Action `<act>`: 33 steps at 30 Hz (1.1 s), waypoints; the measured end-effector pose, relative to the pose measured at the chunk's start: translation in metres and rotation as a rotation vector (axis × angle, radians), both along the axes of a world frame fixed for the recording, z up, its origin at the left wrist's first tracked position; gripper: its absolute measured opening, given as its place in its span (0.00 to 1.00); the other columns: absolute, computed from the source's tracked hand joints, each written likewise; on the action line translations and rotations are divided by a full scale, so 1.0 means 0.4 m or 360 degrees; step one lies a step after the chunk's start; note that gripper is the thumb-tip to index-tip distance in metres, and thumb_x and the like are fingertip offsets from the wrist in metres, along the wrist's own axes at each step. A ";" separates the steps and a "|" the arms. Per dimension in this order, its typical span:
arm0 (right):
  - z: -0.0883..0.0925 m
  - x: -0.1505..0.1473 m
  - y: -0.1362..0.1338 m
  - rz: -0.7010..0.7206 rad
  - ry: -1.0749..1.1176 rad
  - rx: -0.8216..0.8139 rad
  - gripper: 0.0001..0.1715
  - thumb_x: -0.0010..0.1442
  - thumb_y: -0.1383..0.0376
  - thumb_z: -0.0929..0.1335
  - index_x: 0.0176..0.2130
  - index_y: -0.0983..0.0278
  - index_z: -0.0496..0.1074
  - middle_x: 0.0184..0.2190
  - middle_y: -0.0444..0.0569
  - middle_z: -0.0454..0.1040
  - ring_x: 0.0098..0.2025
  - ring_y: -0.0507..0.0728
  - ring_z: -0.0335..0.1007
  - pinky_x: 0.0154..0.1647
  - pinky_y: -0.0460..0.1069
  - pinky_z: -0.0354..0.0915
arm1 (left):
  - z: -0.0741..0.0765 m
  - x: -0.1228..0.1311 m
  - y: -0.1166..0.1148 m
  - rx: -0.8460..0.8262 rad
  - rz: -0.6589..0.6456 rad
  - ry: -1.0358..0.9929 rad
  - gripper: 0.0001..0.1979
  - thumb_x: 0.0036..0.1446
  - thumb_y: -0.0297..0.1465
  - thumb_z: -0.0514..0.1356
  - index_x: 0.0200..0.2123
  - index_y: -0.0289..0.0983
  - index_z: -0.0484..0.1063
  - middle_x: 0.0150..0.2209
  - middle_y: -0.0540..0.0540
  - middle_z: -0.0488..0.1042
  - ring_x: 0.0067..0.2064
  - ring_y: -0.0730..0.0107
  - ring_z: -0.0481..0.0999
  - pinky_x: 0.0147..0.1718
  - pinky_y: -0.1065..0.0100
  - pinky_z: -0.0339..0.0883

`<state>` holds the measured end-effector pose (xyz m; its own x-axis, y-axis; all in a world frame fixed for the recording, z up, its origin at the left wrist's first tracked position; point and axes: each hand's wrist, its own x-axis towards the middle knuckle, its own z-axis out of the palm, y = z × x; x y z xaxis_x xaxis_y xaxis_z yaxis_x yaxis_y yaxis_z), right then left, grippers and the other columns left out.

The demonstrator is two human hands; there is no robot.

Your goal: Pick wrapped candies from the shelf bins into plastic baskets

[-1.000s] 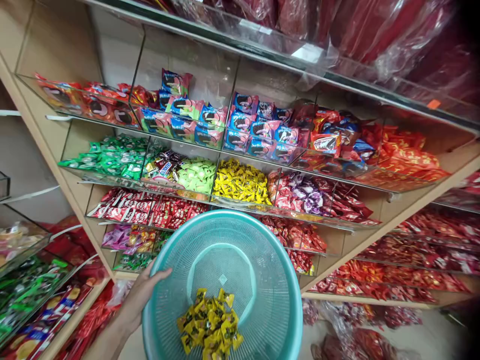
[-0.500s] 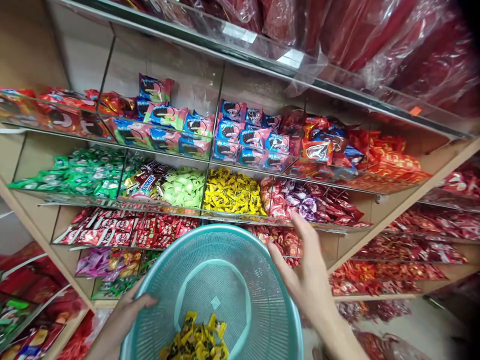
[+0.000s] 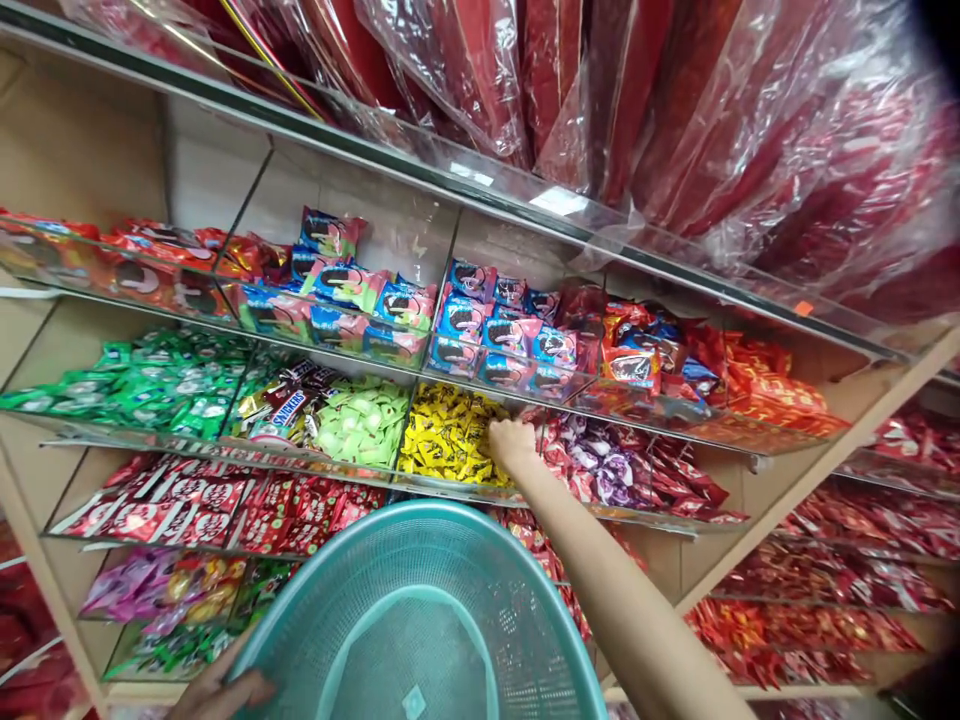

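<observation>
My left hand (image 3: 221, 688) grips the left rim of a teal plastic mesh basket (image 3: 431, 530), thumb over the edge. Only part of the basket floor shows; its near side falls below the picture. My right hand (image 3: 513, 446) is in a shelf compartment, fingers curled at the right side of a heap of yellow-wrapped candies (image 3: 446, 432). Its fingertips are hidden against the heap. Left of that heap lie light green candies (image 3: 361, 422) and a Snickers pack (image 3: 289, 408). To the right are purple and white candies (image 3: 596, 455).
Clear shelf fronts and dividers edge each compartment. Above are blue and pink cookie packs (image 3: 495, 330); green candies (image 3: 165, 380) lie far left. Red packets (image 3: 292, 510) sit on the shelf below. Red items in clear plastic (image 3: 585, 90) hang over the top shelf edge.
My right hand has left the basket's right side and moved up and forward into the yellow candies, its fingers curling. The view has shifted; the yellow candies inside the basket are out of sight.
</observation>
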<state>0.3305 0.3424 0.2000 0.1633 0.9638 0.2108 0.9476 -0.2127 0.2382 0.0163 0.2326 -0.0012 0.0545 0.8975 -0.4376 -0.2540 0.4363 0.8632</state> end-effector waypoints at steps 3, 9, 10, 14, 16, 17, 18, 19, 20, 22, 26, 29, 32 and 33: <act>-0.007 0.004 -0.002 0.0016 0.0021 -0.0033 0.15 0.56 0.70 0.62 0.43 0.70 0.70 0.40 0.62 0.73 0.45 0.64 0.68 0.37 0.53 0.64 | 0.046 0.014 -0.017 -0.0034 0.0012 -0.0008 0.38 0.32 0.23 0.63 0.53 0.42 0.63 0.14 0.57 0.70 0.18 0.67 0.72 0.16 0.72 0.67; -0.014 0.036 -0.011 0.0105 0.0050 0.0066 0.15 0.57 0.70 0.60 0.45 0.64 0.67 0.40 0.57 0.72 0.45 0.61 0.68 0.36 0.49 0.64 | 0.068 0.023 -0.020 -0.0025 -0.0060 -0.0070 0.38 0.33 0.23 0.62 0.54 0.38 0.61 0.17 0.54 0.72 0.18 0.68 0.72 0.16 0.72 0.65; -0.016 0.042 -0.010 0.0116 0.0056 0.0097 0.15 0.58 0.70 0.60 0.45 0.64 0.67 0.40 0.56 0.72 0.45 0.61 0.68 0.36 0.49 0.64 | 0.067 0.023 -0.020 -0.0023 -0.0063 -0.0080 0.38 0.33 0.23 0.62 0.54 0.38 0.62 0.17 0.54 0.72 0.18 0.68 0.71 0.16 0.72 0.65; -0.020 0.067 0.001 0.0142 0.0154 0.0255 0.16 0.58 0.66 0.60 0.47 0.62 0.66 0.42 0.56 0.72 0.44 0.59 0.68 0.38 0.49 0.63 | 0.070 0.022 -0.020 -0.0015 -0.0034 -0.0094 0.38 0.34 0.22 0.61 0.54 0.39 0.61 0.15 0.56 0.70 0.18 0.68 0.71 0.17 0.71 0.66; -0.019 0.078 0.007 0.0174 0.0350 0.0399 0.17 0.58 0.65 0.61 0.48 0.62 0.66 0.41 0.55 0.72 0.44 0.59 0.69 0.40 0.49 0.62 | 0.075 0.021 -0.021 -0.0011 -0.0022 -0.0077 0.38 0.34 0.22 0.61 0.54 0.39 0.61 0.15 0.56 0.69 0.18 0.68 0.71 0.17 0.71 0.66; -0.019 0.082 0.009 0.0200 0.0475 0.0481 0.18 0.58 0.64 0.62 0.48 0.62 0.66 0.41 0.55 0.73 0.44 0.59 0.69 0.41 0.49 0.62 | 0.079 0.020 -0.021 -0.0009 -0.0034 -0.0069 0.38 0.34 0.22 0.61 0.54 0.39 0.61 0.15 0.56 0.69 0.18 0.68 0.71 0.17 0.72 0.66; -0.019 0.085 0.011 0.0233 0.0603 0.0560 0.18 0.57 0.63 0.62 0.47 0.62 0.67 0.41 0.55 0.73 0.44 0.59 0.68 0.42 0.49 0.62 | 0.083 0.020 -0.022 -0.0004 -0.0064 -0.0066 0.37 0.35 0.22 0.61 0.53 0.39 0.62 0.16 0.55 0.70 0.18 0.68 0.71 0.17 0.71 0.66; -0.020 0.087 0.012 0.0270 0.0719 0.0634 0.18 0.56 0.62 0.63 0.46 0.63 0.68 0.40 0.54 0.73 0.44 0.59 0.68 0.43 0.49 0.62 | 0.088 0.019 -0.024 0.0001 -0.0105 -0.0065 0.35 0.36 0.23 0.61 0.53 0.38 0.63 0.17 0.54 0.71 0.18 0.68 0.71 0.17 0.71 0.66; -0.022 0.089 0.014 0.0308 0.0828 0.0706 0.18 0.55 0.62 0.64 0.45 0.64 0.70 0.40 0.54 0.74 0.43 0.59 0.69 0.43 0.49 0.62 | 0.093 0.018 -0.025 0.0004 -0.0147 -0.0064 0.33 0.37 0.24 0.60 0.52 0.38 0.63 0.18 0.53 0.72 0.18 0.68 0.71 0.17 0.70 0.66; -0.026 0.090 0.015 0.0375 0.1035 0.0841 0.18 0.52 0.60 0.66 0.42 0.66 0.72 0.38 0.54 0.75 0.40 0.58 0.69 0.43 0.51 0.62 | 0.104 0.017 -0.028 0.0002 -0.0201 -0.0058 0.31 0.39 0.24 0.59 0.52 0.37 0.64 0.20 0.51 0.73 0.19 0.67 0.72 0.19 0.68 0.67; -0.036 0.079 -0.004 0.0465 0.1669 0.0959 0.27 0.46 0.54 0.69 0.40 0.70 0.71 0.31 0.52 0.73 0.31 0.55 0.67 0.32 0.51 0.67 | 0.110 0.015 -0.028 -0.0019 -0.0217 -0.0034 0.31 0.39 0.24 0.58 0.51 0.36 0.63 0.21 0.50 0.73 0.21 0.65 0.73 0.22 0.65 0.69; -0.042 0.045 -0.066 0.0537 0.2121 0.0980 0.31 0.41 0.52 0.71 0.41 0.69 0.70 0.27 0.46 0.70 0.26 0.51 0.63 0.23 0.48 0.65 | 0.101 0.013 -0.025 -0.0026 -0.0261 -0.0084 0.29 0.39 0.25 0.59 0.50 0.36 0.65 0.21 0.50 0.73 0.20 0.67 0.72 0.20 0.66 0.68; -0.073 -0.020 -0.169 0.0576 0.2297 0.0829 0.28 0.43 0.54 0.71 0.41 0.66 0.70 0.23 0.41 0.65 0.24 0.48 0.59 0.23 0.46 0.65 | 0.091 0.010 -0.020 -0.0028 -0.0280 -0.0126 0.30 0.38 0.25 0.59 0.50 0.36 0.65 0.22 0.50 0.73 0.19 0.68 0.71 0.18 0.68 0.66; -0.095 -0.048 -0.207 0.0588 0.2353 0.0695 0.26 0.44 0.54 0.71 0.41 0.65 0.70 0.23 0.41 0.65 0.24 0.48 0.59 0.23 0.45 0.64 | 0.089 0.009 -0.018 -0.0025 -0.0281 -0.0126 0.30 0.38 0.25 0.59 0.50 0.36 0.64 0.22 0.51 0.73 0.19 0.68 0.71 0.19 0.68 0.66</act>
